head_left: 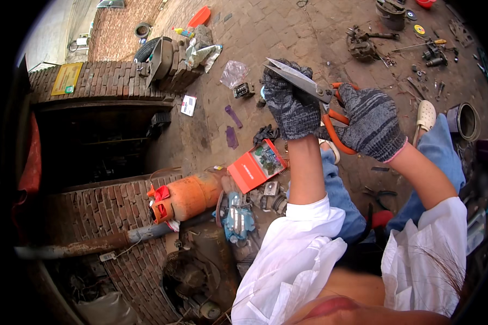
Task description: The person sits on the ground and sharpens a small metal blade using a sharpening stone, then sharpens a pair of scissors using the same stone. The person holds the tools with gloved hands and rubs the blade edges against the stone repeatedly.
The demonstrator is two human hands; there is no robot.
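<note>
One pr of shears (326,98), up off the ground (314,32) btwn L hand (294,108) & R hand (375,122), both gloved in dark grey knit. Line's what counts, I'd say: long axis slants from orange handles (331,134), right and near, to the tips (269,60), left and far. R hand's got the handle end, fingers curled round it, grip looks firm AFAICT. L hand's the nearer of the two to the tips: blades (301,81) run across it, grey knit showing either side. L fingers look bent, but pinching steel or just resting behind it? Can't tell from here. Blades look nearly together, handles a bit apart. So from R hand, the pivot's just left, cutting end beyond that, L hand right alongside, poss. touching. Down on the left, well apart from both: open red box (248,172) w/ small parts (271,161) inside, then orange gas cylinder (195,196) farther left.
</note>
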